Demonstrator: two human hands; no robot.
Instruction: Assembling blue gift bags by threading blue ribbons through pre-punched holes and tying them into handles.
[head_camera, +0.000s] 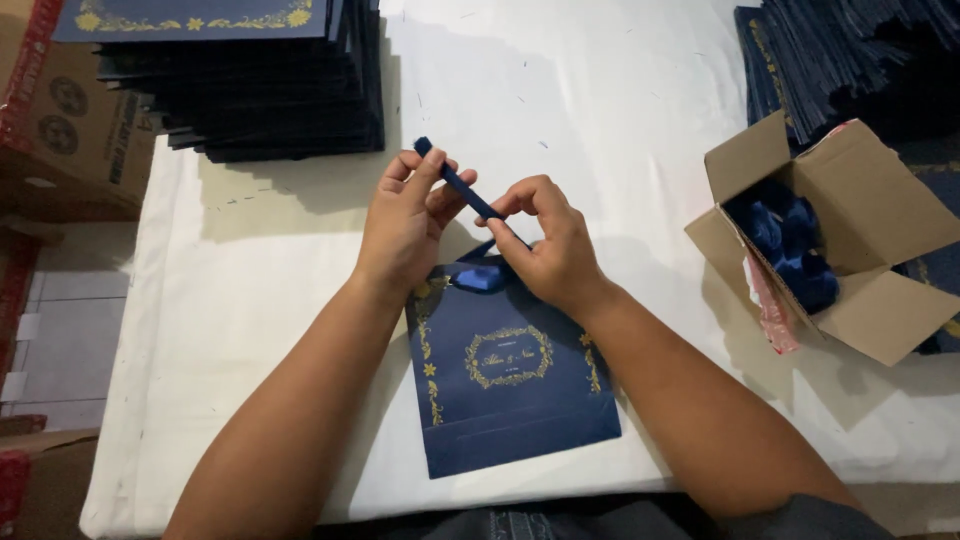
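Note:
A flat navy paper bag (510, 385) with gold floral print lies on the white cloth in front of me. Both hands work at its top edge. My left hand (405, 225) pinches a navy ribbon (455, 180) that sticks up and away to the left. My right hand (548, 245) grips the same ribbon lower down, close to a small blue knot or bow (478, 277) at the bag's top. The ribbon runs taut between the two hands.
A tall stack of flat navy bags (240, 80) stands at the back left, another pile (850, 60) at the back right. An open cardboard box (850, 240) holding blue ribbons sits on the right. Brown cartons (70, 120) stand off the table's left edge.

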